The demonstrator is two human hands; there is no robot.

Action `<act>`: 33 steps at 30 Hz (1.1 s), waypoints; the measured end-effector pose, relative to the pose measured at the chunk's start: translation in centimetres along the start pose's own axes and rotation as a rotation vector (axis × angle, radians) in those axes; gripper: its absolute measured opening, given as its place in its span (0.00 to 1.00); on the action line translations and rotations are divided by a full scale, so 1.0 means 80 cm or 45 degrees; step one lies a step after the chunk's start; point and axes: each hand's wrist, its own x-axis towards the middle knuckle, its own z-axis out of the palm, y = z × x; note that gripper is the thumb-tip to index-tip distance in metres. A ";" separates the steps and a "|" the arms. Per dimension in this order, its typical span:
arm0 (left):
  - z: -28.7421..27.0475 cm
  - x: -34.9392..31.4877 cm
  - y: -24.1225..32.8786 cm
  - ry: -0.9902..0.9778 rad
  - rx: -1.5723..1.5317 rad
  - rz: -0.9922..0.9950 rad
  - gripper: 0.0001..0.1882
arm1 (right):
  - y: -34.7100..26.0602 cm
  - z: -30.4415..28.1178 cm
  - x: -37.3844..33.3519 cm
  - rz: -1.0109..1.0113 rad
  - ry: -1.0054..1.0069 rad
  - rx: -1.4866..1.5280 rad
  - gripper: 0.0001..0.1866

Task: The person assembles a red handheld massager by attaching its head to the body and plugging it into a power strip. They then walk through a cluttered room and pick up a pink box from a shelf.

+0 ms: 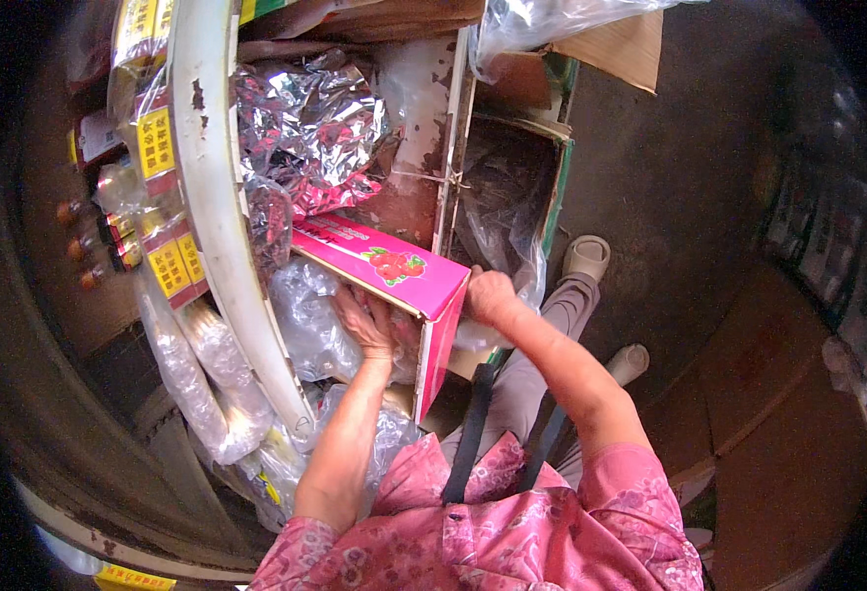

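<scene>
A bright pink carton [384, 258] printed with red fruit lies on its side among plastic bags, its open side toward the left. My left hand [366, 323] reaches into that opening with its fingers stretched out, against a clear plastic bag [305, 305]. The left fingertips are partly in shadow under the carton's upper panel. At the carton's right corner my right hand [494, 295] is closed, with its fingers bent round the edge. Part of that grip is hidden behind the wrist.
A pale curved shelf edge [202, 177] runs down the left, with wrapped yellow-labelled packs [158, 138] beyond it. Crumpled silver and pink foil [315, 123] lies above the carton. An open cardboard box [517, 163] lined with plastic stands to the right, beside the dark floor [650, 197].
</scene>
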 end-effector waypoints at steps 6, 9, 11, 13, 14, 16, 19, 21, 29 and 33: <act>0.002 -0.001 -0.004 -0.025 -0.037 -0.029 0.31 | 0.004 -0.047 -0.056 0.277 0.290 -0.140 0.25; 0.001 0.002 0.008 0.006 -0.029 -0.025 0.31 | 0.060 -0.119 -0.104 0.427 0.799 -0.396 0.20; -0.001 0.007 0.008 0.015 -0.050 -0.003 0.31 | 0.090 -0.183 -0.132 0.581 1.069 -0.547 0.18; 0.000 0.007 0.004 0.029 -0.033 0.032 0.29 | 0.125 -0.224 -0.143 0.620 1.402 -0.543 0.13; 0.001 0.008 0.009 0.015 -0.041 0.021 0.29 | 0.135 -0.241 -0.149 0.665 1.475 -0.535 0.11; 0.000 0.007 0.006 0.010 -0.040 -0.012 0.29 | 0.129 -0.267 -0.156 0.642 1.656 -0.535 0.10; -0.001 0.005 0.002 0.013 -0.035 -0.036 0.28 | 0.088 -0.279 -0.145 0.176 1.924 -0.376 0.15; -0.002 0.006 0.011 0.003 -0.036 -0.018 0.28 | 0.037 -0.260 -0.119 -0.090 1.632 -0.065 0.10; -0.010 0.001 0.015 -0.096 0.023 -0.118 0.34 | 0.040 -0.073 0.010 0.424 0.193 0.286 0.22; -0.001 0.001 0.004 -0.061 0.017 -0.011 0.31 | 0.033 0.120 0.031 -0.483 0.383 0.600 0.13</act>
